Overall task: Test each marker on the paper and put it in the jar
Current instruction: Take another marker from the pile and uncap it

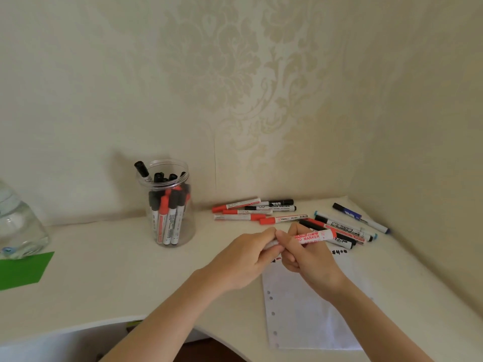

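Both my hands meet on one red marker (315, 236) above the paper (308, 309).

My right hand (305, 259) grips the barrel with curled fingers; my left hand (245, 259) pinches the near end, which my fingers hide, so I cannot tell cap from tip. The jar (170, 205) stands well left, part filled. Loose markers (261, 211) lie behind, some overlapped.

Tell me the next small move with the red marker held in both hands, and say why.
Probably pull the cap end free with the left hand while the right hand holds the red whiteboard marker. Both hands grip it end to end above the punched paper, and the tip is hidden, so it looks not yet ready to test.
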The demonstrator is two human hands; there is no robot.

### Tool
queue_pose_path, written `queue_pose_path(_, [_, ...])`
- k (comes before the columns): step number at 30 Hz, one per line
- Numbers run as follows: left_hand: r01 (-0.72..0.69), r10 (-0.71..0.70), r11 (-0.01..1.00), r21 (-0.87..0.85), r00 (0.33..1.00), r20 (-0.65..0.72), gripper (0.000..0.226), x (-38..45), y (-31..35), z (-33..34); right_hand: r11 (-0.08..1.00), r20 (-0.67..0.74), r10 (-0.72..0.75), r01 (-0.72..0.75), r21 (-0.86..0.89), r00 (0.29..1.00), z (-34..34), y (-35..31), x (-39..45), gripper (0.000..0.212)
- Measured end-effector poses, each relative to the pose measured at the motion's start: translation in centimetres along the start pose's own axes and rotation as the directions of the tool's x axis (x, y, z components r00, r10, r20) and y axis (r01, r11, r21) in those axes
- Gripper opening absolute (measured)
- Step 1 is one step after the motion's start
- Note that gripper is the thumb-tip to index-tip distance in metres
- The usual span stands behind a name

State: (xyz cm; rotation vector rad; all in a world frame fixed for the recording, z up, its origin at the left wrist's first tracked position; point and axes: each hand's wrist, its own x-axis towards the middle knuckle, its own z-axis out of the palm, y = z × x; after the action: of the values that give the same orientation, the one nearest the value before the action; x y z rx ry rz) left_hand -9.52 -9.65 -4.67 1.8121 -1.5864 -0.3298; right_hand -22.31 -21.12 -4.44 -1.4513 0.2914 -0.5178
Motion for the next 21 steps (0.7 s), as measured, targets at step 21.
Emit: queue_pose_path(21, [0.243,-0.233,0.968,0.057,0.961,-0.149,0.067,-0.3,-2.8,3.5,0.902,-0.361,0.171,-0.293,-0.318,0.917,-4.7,1.7,1.4,0.015])
